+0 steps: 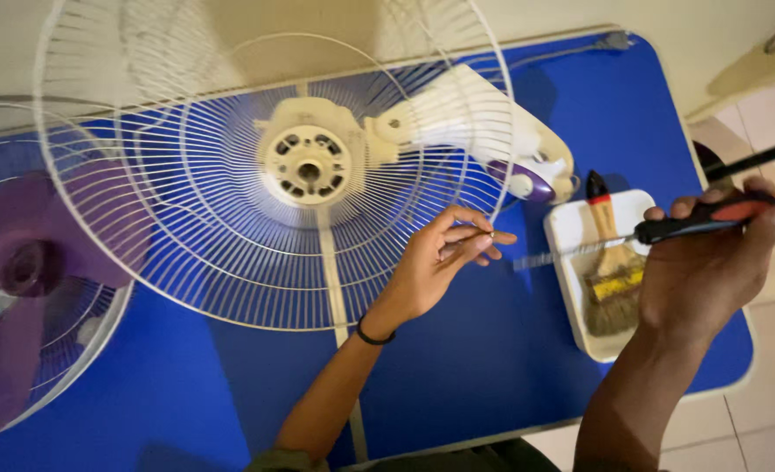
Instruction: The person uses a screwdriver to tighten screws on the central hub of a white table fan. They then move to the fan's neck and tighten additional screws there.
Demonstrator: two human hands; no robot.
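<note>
The left hand (444, 258) pinches a very small metal piece, probably a screw (490, 234), between the thumb and the first fingers, just beside the lower right rim of the round white wire fan guard (177, 253), which lies over the middle of the blue table (492, 350). The right hand (711, 262) has its fingers closed around the black and red handle of a screwdriver (693, 223), over the right edge of the table, with the shaft pointing left above a white rectangular tray (571, 232). In the tray lies a paint brush with a wooden handle (613, 280). The screw looks tiny, hard and easy to drop, so a firm fingertip pinch seems best. The guard looks light but springy, and its thin wires can bend; the rim is the safer place to hold. A second guard with a purple fan blade (20, 262) fills the left edge, so open room remains mostly near the front edge.
</note>
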